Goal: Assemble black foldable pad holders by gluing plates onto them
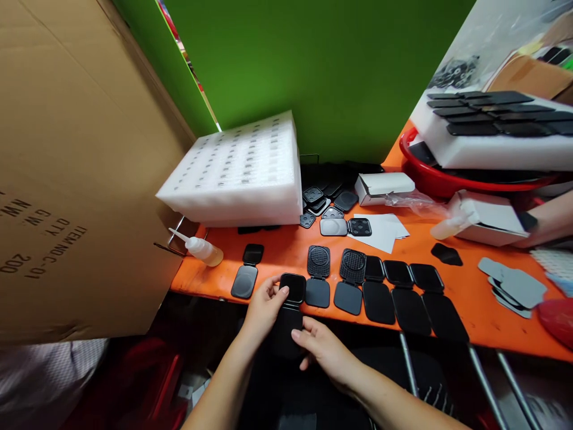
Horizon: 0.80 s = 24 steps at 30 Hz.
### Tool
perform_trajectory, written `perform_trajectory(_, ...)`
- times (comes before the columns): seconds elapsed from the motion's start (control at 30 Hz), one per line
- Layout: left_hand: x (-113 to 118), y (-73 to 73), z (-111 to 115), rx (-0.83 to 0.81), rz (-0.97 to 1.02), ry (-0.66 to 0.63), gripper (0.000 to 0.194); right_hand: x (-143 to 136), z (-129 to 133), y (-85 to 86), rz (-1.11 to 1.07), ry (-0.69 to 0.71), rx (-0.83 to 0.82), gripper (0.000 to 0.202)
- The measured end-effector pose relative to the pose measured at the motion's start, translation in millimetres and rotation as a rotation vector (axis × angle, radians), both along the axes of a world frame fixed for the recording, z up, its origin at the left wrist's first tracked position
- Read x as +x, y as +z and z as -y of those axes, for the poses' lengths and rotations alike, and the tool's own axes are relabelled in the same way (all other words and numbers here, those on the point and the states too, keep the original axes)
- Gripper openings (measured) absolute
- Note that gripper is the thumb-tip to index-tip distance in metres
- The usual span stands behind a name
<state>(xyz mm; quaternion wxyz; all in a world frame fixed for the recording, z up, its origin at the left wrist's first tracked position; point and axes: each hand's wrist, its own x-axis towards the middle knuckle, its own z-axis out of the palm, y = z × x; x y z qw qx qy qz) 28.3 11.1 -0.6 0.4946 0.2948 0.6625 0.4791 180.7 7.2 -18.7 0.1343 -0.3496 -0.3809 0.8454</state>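
A black hinged two-panel piece is unfolded between my hands at the table's front edge. My left hand is closed on it, with the thumb on its upper panel near the hinge. Lower down, my right hand grips the right edge of the lower panel, thumb on top. Close by on the right lie two similar unfolded pieces with ribbed upper panels. Beyond them several smooth black ones stand in a row. Left of my hands rests another unfolded piece with a round mark on its glossy lower panel.
A white foam block sits at the back left, beside a squeeze bottle. Loose black parts, white boxes and a red basin stand behind. Grey pads and another person's arm are at right.
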Motion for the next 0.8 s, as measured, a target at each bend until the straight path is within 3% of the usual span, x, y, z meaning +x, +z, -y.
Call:
perform_trajectory(0.1,-4.9,8.6,0.2,0.009,0.002,0.003,0.043,-0.7,-1.0,-3.3,0.041,0.027,0.122,0.043)
perform_trajectory(0.17,-6.7,13.2,1.3,0.007,0.003,-0.021,0.041,2.5,-5.6,-2.9,0.126,-0.075,0.305,0.041)
perform_trajectory(0.27,-6.4,18.2,4.0,-0.011,0.026,-0.073,0.04,13.1,-19.0,2.1,0.26,-0.241,0.907,0.036)
perform_trajectory(0.33,-4.8,20.2,6.0,-0.039,0.053,-0.089,0.045,20.3,-29.5,6.0,0.279,-0.17,1.373,0.04)
perform_trajectory(0.4,-3.1,21.0,8.1,-0.062,0.087,-0.089,0.054,24.2,-38.0,8.6,0.265,-0.03,1.671,0.043)
perform_trajectory(0.5,-1.5,20.1,11.6,-0.048,0.152,-0.071,0.058,23.4,-43.6,8.5,0.249,0.03,1.79,0.043)
perform_trajectory(0.63,-3.1,16.7,16.0,-0.035,0.19,-0.038,0.06,20.4,-42.2,3.8,0.218,-0.025,1.754,0.042)
perform_trajectory(0.8,-6.6,17.6,16.7,-0.066,0.197,-0.113,0.061,23.7,-39.4,-1.7,0.153,-0.051,1.741,0.048)
